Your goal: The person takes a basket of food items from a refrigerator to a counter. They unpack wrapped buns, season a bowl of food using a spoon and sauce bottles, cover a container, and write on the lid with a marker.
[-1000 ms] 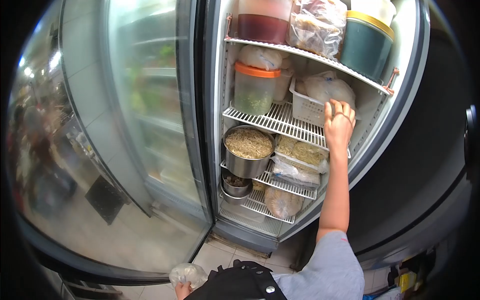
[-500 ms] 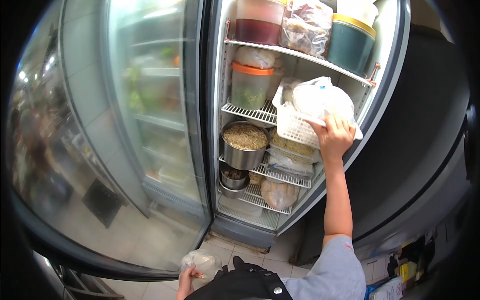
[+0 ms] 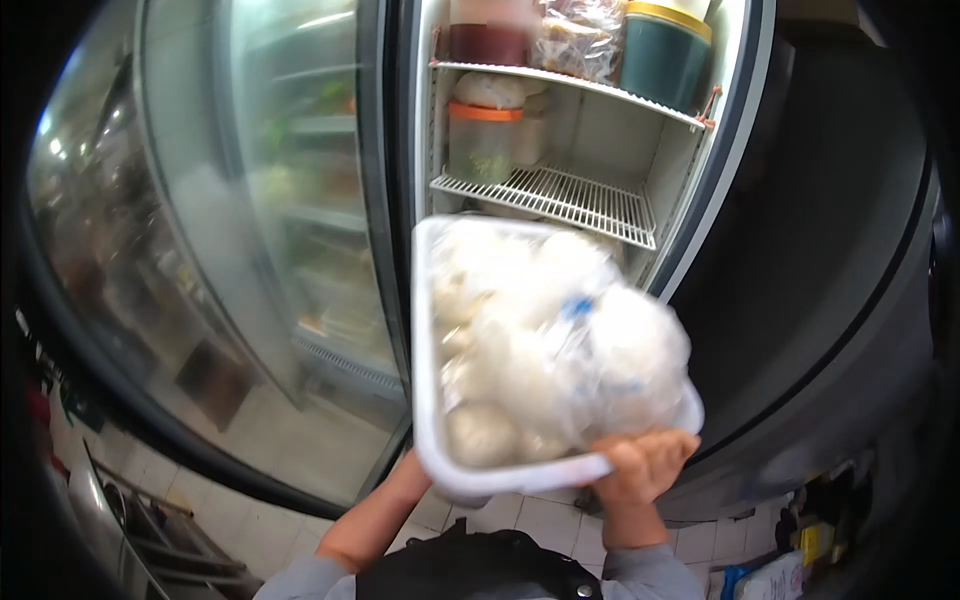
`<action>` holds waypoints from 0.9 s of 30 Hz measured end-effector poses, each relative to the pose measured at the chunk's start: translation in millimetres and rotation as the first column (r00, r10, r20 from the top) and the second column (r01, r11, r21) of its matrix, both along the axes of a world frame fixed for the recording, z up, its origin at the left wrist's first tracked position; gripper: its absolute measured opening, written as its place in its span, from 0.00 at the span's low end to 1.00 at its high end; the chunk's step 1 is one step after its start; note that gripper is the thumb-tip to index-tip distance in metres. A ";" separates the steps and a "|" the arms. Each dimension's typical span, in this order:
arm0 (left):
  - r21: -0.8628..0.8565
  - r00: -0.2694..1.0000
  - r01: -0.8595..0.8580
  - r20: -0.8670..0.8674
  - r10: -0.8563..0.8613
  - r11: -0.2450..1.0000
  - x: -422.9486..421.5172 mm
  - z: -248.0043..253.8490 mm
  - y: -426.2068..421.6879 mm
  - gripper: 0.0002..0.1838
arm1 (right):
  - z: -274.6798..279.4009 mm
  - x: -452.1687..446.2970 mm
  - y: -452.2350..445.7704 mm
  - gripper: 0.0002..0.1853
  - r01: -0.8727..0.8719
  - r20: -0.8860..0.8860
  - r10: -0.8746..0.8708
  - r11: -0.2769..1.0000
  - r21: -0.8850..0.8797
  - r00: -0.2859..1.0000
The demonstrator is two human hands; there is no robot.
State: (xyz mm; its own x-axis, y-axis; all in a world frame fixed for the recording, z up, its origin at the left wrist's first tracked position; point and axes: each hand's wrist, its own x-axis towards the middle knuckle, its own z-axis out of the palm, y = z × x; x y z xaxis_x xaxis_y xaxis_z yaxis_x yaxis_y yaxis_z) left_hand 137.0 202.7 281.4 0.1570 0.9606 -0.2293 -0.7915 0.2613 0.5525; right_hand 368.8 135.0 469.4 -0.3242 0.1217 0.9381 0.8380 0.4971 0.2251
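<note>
The left hand is hidden by the near left corner of the white basket [image 3: 428, 340]. The bags [image 3: 640, 350] in it are blurred, and their contents cannot be told. What lies under the wire shelf [image 3: 590, 205] is mostly covered by the basket's far edge. On the upper shelf [image 3: 570, 78], the yellow-rimmed container [image 3: 662, 58] is cut off by the view's top edge.

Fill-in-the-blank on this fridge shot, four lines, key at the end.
1. The right hand grips a rectangular plastic basket coloured ____.
2. The left hand is hidden by the ____.
3. The orange-rimmed, cylindrical translucent container stands at the ____ end of its white wire shelf.
4. The round dark-teal tub has a ____ lid.

Missing words: white; basket; left; yellow.
</note>
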 end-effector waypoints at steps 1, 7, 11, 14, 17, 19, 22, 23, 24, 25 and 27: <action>-0.015 0.999 -0.052 0.012 0.052 0.999 9.0 -10.5 1.1 0.50 | -15.6 4.9 -8.4 0.09 -0.099 -0.006 0.098 0.993 -0.066 0.995; -0.081 0.975 -0.224 -0.007 0.224 0.971 36.9 -63.7 -103.6 0.48 | -118.6 16.5 -49.6 0.06 -0.508 0.075 0.537 0.827 -0.241 0.840; -0.101 0.924 -0.379 0.013 0.383 0.920 75.6 -82.1 -126.7 0.47 | -128.6 71.6 -36.2 0.09 -0.666 0.233 0.745 0.665 -0.337 0.625; -0.104 0.863 -0.503 -0.013 0.505 0.858 86.8 -83.1 -141.2 0.46 | -142.9 89.2 -28.2 0.10 -0.716 0.103 0.881 0.439 -0.543 0.462; -0.119 0.782 -0.623 -0.065 0.620 0.773 89.4 -83.9 -173.5 0.45 | -164.0 78.4 -28.3 0.14 -0.777 0.039 0.981 0.174 -0.606 0.189; -0.125 0.716 -0.698 -0.100 0.691 0.706 84.3 -88.1 -201.9 0.44 | -177.9 60.1 -28.6 0.13 -0.757 0.034 0.999 0.023 -0.653 0.001; -0.176 0.608 -0.792 -0.148 0.780 0.584 82.6 -95.6 -264.5 0.43 | -168.0 19.6 -40.4 0.19 -0.653 0.163 0.943 -0.072 -0.754 -0.292; -0.194 0.572 -0.818 -0.164 0.804 0.542 84.8 -97.0 -286.3 0.43 | -161.2 5.8 -46.2 0.19 -0.652 0.157 0.937 -0.091 -0.753 -0.313; -0.224 0.536 -0.839 -0.184 0.824 0.495 92.9 -96.5 -304.0 0.43 | -150.5 -1.0 -51.4 0.20 -0.567 0.176 0.886 -0.113 -0.816 -0.429; -0.241 0.495 -0.861 -0.196 0.847 0.447 95.9 -99.3 -323.6 0.43 | -142.6 -17.3 -56.8 0.20 -0.488 0.205 0.816 -0.105 -0.867 -0.541; -0.266 0.421 -0.893 -0.210 0.882 0.362 97.9 -103.8 -354.3 0.42 | -126.5 -56.5 -64.8 0.22 -0.359 0.191 0.705 -0.096 -0.928 -0.683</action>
State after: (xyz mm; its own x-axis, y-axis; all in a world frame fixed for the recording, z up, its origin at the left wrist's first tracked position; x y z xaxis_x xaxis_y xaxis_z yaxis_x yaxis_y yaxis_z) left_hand 234.9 -151.5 177.6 -0.7555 0.4178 -0.5047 -0.6542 -0.4380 0.6166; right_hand 312.4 70.2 342.9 -0.4191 -0.8995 0.1237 -0.8940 0.3850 -0.2294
